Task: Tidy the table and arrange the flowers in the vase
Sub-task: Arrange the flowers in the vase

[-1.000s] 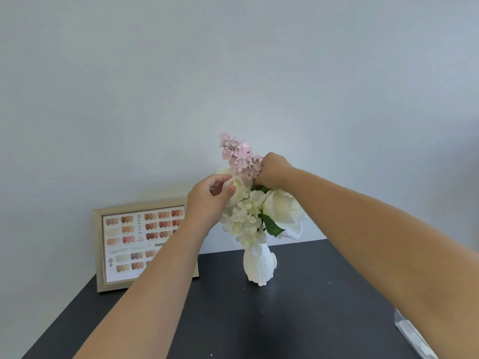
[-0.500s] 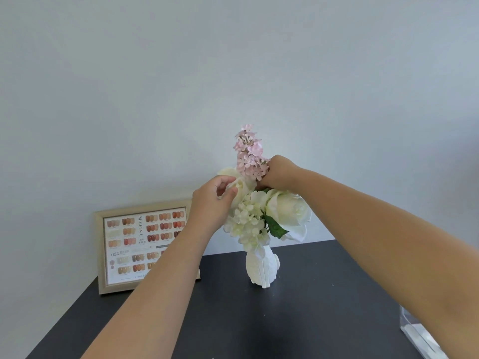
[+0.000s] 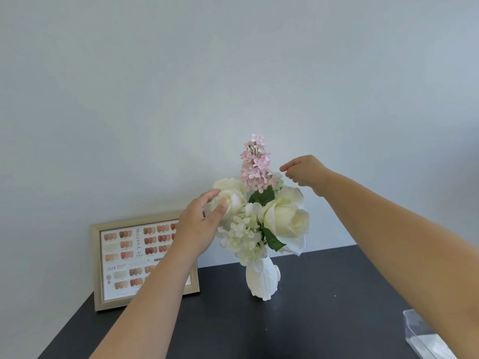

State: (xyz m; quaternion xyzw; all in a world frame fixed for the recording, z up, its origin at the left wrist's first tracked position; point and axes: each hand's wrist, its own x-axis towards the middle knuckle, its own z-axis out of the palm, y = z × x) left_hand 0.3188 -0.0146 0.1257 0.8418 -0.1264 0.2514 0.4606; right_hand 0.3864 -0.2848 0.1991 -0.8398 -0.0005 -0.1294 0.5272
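Observation:
A white faceted vase (image 3: 262,281) stands on the dark table (image 3: 311,320) near the wall. It holds two white roses, one on the left (image 3: 232,196) and one on the right (image 3: 287,216), a white hydrangea cluster (image 3: 242,237) and a tall pink flower spike (image 3: 255,164) standing upright. My left hand (image 3: 199,224) is open, its fingers curved around the left rose and touching its petals. My right hand (image 3: 304,173) hovers just right of the pink spike, fingers loosely apart, holding nothing.
A gold-framed nail colour chart (image 3: 137,260) leans against the wall at the table's left rear. A clear plastic holder (image 3: 425,335) sits at the right front edge. The grey wall rises directly behind the vase.
My right hand has let go of the pink spike and drawn back to the right; the spike now stands upright. My left hand has loosened on the left rose.

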